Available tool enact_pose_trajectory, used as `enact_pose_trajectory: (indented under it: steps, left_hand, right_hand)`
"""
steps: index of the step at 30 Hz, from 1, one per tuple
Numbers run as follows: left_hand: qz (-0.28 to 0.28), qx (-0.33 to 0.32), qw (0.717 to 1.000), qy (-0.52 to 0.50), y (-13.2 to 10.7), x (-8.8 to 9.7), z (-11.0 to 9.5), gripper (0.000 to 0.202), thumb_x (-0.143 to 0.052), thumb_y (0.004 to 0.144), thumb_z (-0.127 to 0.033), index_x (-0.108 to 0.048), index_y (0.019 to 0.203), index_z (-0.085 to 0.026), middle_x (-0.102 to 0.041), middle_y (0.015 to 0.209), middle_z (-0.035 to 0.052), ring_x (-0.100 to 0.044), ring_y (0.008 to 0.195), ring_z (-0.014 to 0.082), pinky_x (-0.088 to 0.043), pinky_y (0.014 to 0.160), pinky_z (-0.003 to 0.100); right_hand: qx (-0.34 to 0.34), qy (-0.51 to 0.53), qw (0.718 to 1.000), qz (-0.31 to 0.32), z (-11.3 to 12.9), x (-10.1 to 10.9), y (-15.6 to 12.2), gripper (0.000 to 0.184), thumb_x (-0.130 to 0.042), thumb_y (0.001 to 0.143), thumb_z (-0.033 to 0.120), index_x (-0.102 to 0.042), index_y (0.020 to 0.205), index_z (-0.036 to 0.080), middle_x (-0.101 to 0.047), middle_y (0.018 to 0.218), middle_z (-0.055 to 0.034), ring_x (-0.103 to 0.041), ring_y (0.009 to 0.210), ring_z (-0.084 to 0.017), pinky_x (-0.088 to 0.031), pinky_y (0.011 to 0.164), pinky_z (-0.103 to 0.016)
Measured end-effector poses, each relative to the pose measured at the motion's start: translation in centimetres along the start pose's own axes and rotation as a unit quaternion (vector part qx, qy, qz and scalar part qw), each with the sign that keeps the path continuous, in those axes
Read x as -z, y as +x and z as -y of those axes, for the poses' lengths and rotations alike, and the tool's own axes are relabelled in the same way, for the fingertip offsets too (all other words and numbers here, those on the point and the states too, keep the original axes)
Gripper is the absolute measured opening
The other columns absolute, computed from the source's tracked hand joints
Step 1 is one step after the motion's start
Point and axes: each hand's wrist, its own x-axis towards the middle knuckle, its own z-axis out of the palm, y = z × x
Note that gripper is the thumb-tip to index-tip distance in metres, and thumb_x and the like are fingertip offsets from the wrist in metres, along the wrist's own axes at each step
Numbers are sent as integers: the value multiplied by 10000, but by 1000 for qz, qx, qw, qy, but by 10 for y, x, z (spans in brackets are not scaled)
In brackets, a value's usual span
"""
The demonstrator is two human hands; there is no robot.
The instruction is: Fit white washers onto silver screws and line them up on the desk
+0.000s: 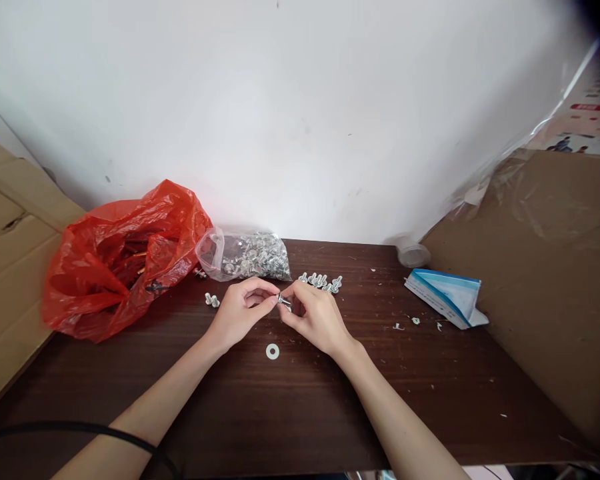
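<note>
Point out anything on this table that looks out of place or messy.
One washer lies alone near the hands, apart from the screws by the clear bag. Pale scraps litter the table near the blue-and-white packet.

left hand [241, 308]: fingers pinched, meeting right hand above the washer [273, 351] | right hand [316, 315]: fingers curled, pinching | forearms converging

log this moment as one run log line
left hand: pinching small metal part | right hand: pinching same part | washer: on table below hands
</note>
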Motion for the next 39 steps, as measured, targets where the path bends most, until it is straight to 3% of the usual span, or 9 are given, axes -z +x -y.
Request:
enact_pose_trajectory:
  steps: [7,13,19,27,35,39]
  left_hand:
    - [7,-61,998,4,-2,1,-1,34,-636,735,-145,-663,750,-130,-596,889,55,-607,859,150,-516,771,255]
    - [14,-59,998,-3,-2,1,-6,24,-632,738,-147,-649,735,-132,-611,888,62,-608,865,156,-516,788,273]
    - [14,-55,998,-4,-3,1,-7,31,-631,732,-159,-639,732,-129,-620,898,65,-608,882,161,-514,813,280]
    - [9,23,1000,19,-3,-1,-6,172,-613,781,-261,-657,878,-126,-661,901,69,-628,869,175,-520,811,292]
    - [40,54,997,47,-3,-1,-4,269,-631,784,-371,-659,828,-107,-659,748,50,-576,617,125,-496,603,242]
    - [42,49,996,70,-3,1,-1,284,-617,793,-391,-656,798,-110,-641,697,38,-542,565,110,-469,580,237]
  right_hand:
    - [-28,4,999,27,2,2,0,104,-561,820,274,-592,836,176,-588,694,10,-493,565,-90,-340,552,-192]
    - [-25,-19,998,53,3,0,1,156,-508,869,302,-584,816,177,-589,707,10,-485,571,-87,-312,558,-200]
    - [-6,-49,997,57,2,-1,0,246,-464,894,302,-525,697,168,-526,618,18,-389,514,-78,-238,526,-211]
    - [8,-43,998,37,1,-2,-1,234,-507,831,252,-475,617,162,-486,570,31,-355,502,-68,-216,530,-213]
    - [21,-43,998,34,-1,-3,-1,288,-520,818,256,-446,558,155,-468,535,28,-352,487,-63,-216,524,-209]
    - [20,-45,998,36,0,-4,-1,300,-518,810,251,-423,542,153,-461,521,31,-353,478,-58,-211,521,-204]
